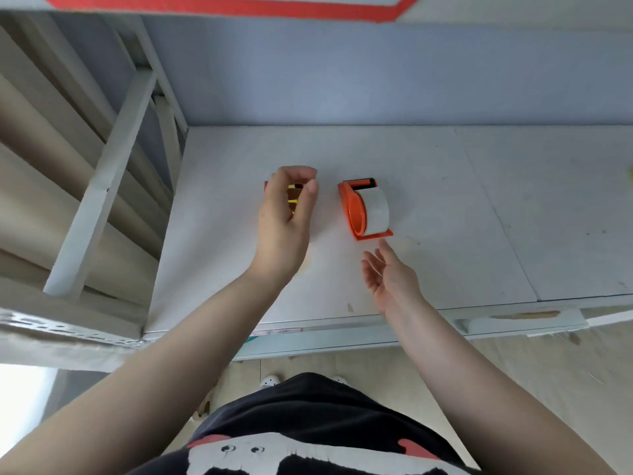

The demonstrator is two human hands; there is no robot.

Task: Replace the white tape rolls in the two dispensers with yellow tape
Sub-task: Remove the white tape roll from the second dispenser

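Observation:
An orange tape dispenser [359,214] with a white roll [376,210] in it lies on the white table [445,200]. To its left, my left hand [286,217] hovers over a second dispenser with yellow tape [294,195]; the hand covers most of it. The fingers curve loosely above it, and I cannot see a firm hold. My right hand [388,275] is held palm up with straight fingers, just in front of the orange dispenser and not touching it.
A white metal shelf frame [113,159] stands at the left of the table. A blue-grey wall [376,73] closes the back. Something yellow [630,173] peeks in at the right edge. The table's front edge [342,325] runs below my hands.

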